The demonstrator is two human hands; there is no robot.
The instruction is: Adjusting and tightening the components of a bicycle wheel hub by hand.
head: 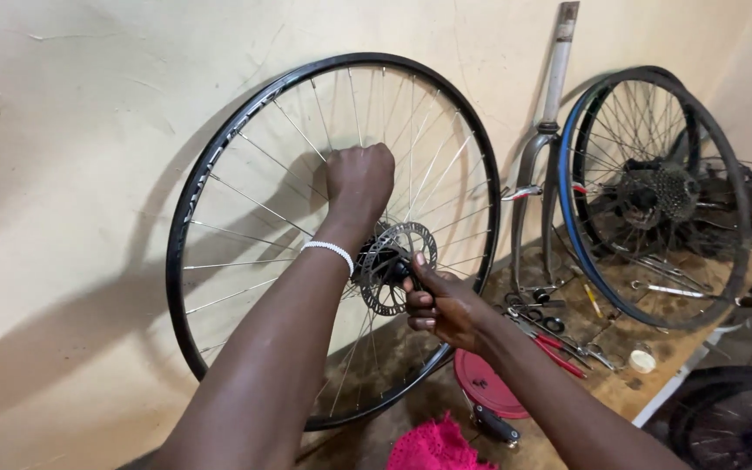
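Note:
A black bicycle wheel rim (186, 191) with thin silver spokes stands upright against a cream wall. At its hub sits a silver disc rotor (391, 271). My left hand (359, 180), with a white beaded bracelet on its wrist, is closed in a fist around spokes above the hub. My right hand (442, 306) grips the black axle end at the centre of the rotor, fingers curled around it.
A second wheel (654, 196) with a cassette and a grey fork (543, 152) lean on the wall at right. Pliers with red handles (554, 352), other tools and a small white cap (642, 360) lie on the wooden bench. A red round lid (485, 383) and pink cloth (433, 446) lie below.

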